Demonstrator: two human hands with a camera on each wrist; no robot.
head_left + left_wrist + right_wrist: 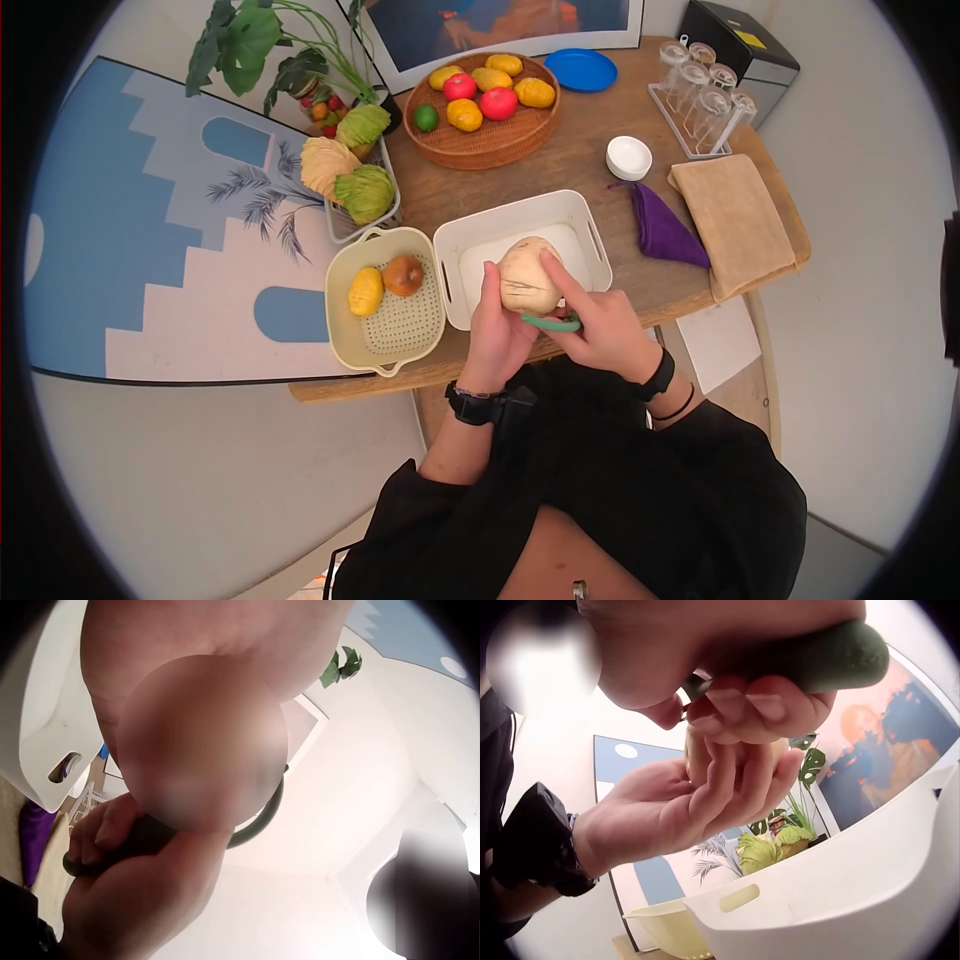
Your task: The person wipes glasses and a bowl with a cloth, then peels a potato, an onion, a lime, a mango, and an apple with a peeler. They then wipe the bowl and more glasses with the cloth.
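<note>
In the head view my left hand (497, 338) holds up a round, cream-coloured jicama (528, 277) with thin brown creases. In the right wrist view the left fingers (727, 784) curl around its underside. My right hand (612, 335) grips a green-handled peeler (552, 323), its thick handle (840, 660) showing in the right wrist view. The right thumb side lies close against the jicama's right side. Below them is a white rectangular tub (463, 235) with handle slots. A blurred disc covers the middle of the left wrist view.
A cream colander (385, 347) left of the tub holds a yellow fruit (366, 291) and a brown onion (404, 275). Behind are cabbages (364, 194) in a basket and a wicker fruit basket (480, 150). A white bowl (629, 158), purple cloth (668, 228) and glasses (710, 110) stand right.
</note>
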